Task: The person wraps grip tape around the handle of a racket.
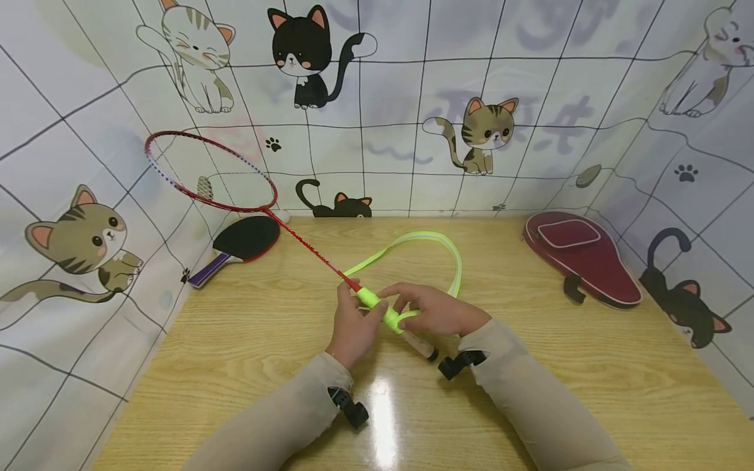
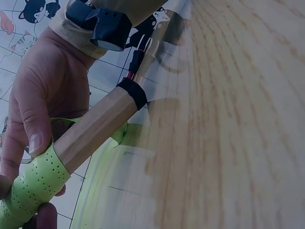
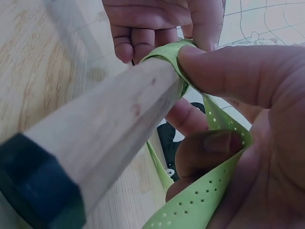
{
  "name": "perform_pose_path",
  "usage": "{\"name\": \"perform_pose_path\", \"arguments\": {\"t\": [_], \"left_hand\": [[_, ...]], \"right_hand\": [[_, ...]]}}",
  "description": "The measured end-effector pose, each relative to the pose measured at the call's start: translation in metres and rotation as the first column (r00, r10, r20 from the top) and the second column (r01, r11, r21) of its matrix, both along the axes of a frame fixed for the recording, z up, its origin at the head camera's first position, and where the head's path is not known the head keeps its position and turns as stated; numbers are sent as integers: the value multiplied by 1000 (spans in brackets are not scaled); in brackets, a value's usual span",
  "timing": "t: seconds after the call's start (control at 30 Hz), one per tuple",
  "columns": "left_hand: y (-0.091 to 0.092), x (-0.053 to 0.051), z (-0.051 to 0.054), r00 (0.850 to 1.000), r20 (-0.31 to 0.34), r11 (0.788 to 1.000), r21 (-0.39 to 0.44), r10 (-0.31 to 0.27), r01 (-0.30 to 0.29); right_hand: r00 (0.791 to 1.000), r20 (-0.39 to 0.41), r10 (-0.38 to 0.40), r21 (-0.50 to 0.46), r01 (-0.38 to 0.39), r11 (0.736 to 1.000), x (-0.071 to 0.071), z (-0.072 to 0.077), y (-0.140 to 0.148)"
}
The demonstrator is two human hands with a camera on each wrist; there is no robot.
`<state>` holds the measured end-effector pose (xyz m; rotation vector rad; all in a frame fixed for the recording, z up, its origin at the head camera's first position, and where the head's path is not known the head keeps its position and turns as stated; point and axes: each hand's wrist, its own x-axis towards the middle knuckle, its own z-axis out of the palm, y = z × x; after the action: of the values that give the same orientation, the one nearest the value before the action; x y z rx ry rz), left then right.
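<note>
A red badminton racket (image 1: 318, 254) slants across the table, its head raised at the far left. My left hand (image 1: 355, 330) holds its handle where bright green perforated grip tape (image 1: 369, 297) is wound round it. Below the wrapping, the bare wooden handle (image 2: 102, 121) shows, ending in a dark cap (image 2: 133, 93). My right hand (image 1: 438, 311) pinches the tape against the handle at the edge of the wrapping. In the right wrist view, its thumb (image 3: 228, 71) presses on the tape, and a loose strip (image 3: 195, 202) runs over the fingers. The rest of the strip loops behind the hands.
A black table tennis paddle (image 1: 246, 239) lies at the back left, with a white ball (image 1: 283, 216) partly hidden by the racket. On the right lies a dark red paddle-shaped case (image 1: 595, 258). Cat-printed cloth (image 1: 394, 85) encloses the wooden table (image 1: 235, 366) at the back and sides.
</note>
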<state>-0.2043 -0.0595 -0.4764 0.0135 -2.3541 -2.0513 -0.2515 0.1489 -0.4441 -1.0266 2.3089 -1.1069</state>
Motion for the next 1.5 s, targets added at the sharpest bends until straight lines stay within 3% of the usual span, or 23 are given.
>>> {"name": "perform_pose_path", "arguments": {"t": [0.23,0.47,0.77,1.03,1.27,1.5], "left_hand": [[-1,-1,4,1000,15,1000,9,0,0],[-2,-3,5,1000,12,1000,14,-2,2],[-4,0,5,1000,0,997,-70,-30,30],[-3,0,4,1000,-11,998,-52,-29,28],[-3,0,4,1000,-9,998,-50,-24,24],[-4,1,6,1000,9,997,-74,-18,18]], "right_hand": [[1000,-6,12,11,-12,1000,-3,-1,2],[997,80,11,-8,-11,1000,-4,-3,2],[999,38,-14,3,14,1000,-2,-2,-2],[999,41,3,13,-4,1000,-2,-1,1],[995,102,19,-13,-18,1000,-3,-1,3],[998,57,1,-4,-1,1000,-2,-1,0]]}}
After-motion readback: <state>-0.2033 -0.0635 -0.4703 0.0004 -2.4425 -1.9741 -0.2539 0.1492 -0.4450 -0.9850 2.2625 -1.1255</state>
